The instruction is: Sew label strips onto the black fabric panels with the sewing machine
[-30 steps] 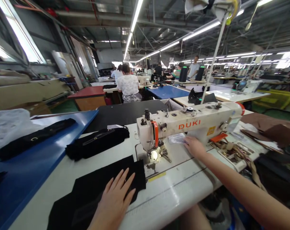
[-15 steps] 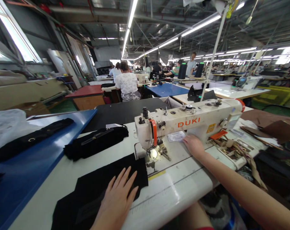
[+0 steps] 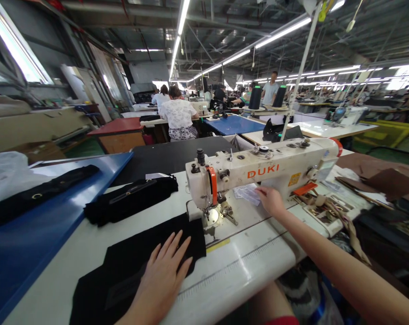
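My left hand (image 3: pixel 167 266) lies flat with fingers spread on a black fabric piece (image 3: pixel 126 257), which rests on the white table in front of the sewing machine (image 3: pixel 258 169). The fabric's right edge reaches close to the needle area. Under the machine's arm, my right hand (image 3: pixel 271 200) pinches the edge of a thin white, see-through packet (image 3: pixel 247 194), whose contents I cannot make out. A bundle of black fabric pieces (image 3: pixel 133 198) lies behind the cloth, left of the machine head.
On the left, a blue board (image 3: pixel 55 216) carries another black bundle (image 3: pixel 42 189) and white plastic (image 3: pixel 11 180). A tray (image 3: pixel 329 212) with straps and rings sits at the machine's right. Brown pieces (image 3: pixel 390 180) lie farther right. A seated person (image 3: pixel 179 113) works ahead.
My right hand has shifted its fingers on the white packet and lifted its near edge slightly. My left hand stays flat on the black fabric. The view has moved a little.
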A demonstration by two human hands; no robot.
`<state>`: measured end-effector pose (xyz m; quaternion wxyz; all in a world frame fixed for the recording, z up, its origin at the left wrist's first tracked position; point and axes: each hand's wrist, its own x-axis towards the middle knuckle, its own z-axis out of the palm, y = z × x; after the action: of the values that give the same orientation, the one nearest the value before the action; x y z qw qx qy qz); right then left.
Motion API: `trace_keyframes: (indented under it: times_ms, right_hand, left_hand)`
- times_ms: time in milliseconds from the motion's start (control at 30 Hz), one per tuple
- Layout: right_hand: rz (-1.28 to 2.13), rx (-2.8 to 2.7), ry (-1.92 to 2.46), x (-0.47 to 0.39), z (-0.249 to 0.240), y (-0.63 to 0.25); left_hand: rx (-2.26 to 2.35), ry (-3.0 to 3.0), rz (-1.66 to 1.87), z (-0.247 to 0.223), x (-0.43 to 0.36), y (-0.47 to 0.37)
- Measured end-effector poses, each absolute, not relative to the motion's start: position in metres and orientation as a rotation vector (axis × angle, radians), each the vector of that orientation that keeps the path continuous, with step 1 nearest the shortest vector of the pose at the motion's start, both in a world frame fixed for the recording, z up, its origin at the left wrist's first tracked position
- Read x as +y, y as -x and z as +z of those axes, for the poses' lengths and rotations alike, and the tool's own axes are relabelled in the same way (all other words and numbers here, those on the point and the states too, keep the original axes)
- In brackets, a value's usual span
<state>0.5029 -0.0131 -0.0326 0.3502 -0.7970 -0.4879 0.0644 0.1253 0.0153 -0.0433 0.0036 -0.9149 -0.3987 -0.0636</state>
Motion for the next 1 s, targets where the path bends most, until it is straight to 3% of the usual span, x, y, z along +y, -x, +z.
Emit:
trace_keyframes:
  times_ms: [167, 400, 567, 800, 1000]
  right_hand:
    - [0.481, -1.195, 1.890, -0.028, -0.033, -0.490]
    - [0.978, -1.313, 1.571, -0.073, -0.016, -0.429]
    - [0.982, -1.718, 1.481, -0.077, 0.004, -0.361]
    - [1.102, -1.559, 1.351, -0.064, -0.004, -0.333]
    - [1.156, -1.278, 1.245, -0.051, -0.020, -0.333]
  left_hand:
    - [-1.224, 2.853, -0.259, -0.045, 0.019, -0.125]
    - [-0.748, 2.752, -0.721, -0.019, -0.008, -0.128]
    - [-0.477, 2.795, -0.867, -0.006, -0.030, -0.156]
    - [-0.871, 2.951, -1.163, -0.012, -0.015, -0.144]
    - [-1.559, 3.165, -1.060, 0.004, -0.004, -0.142]
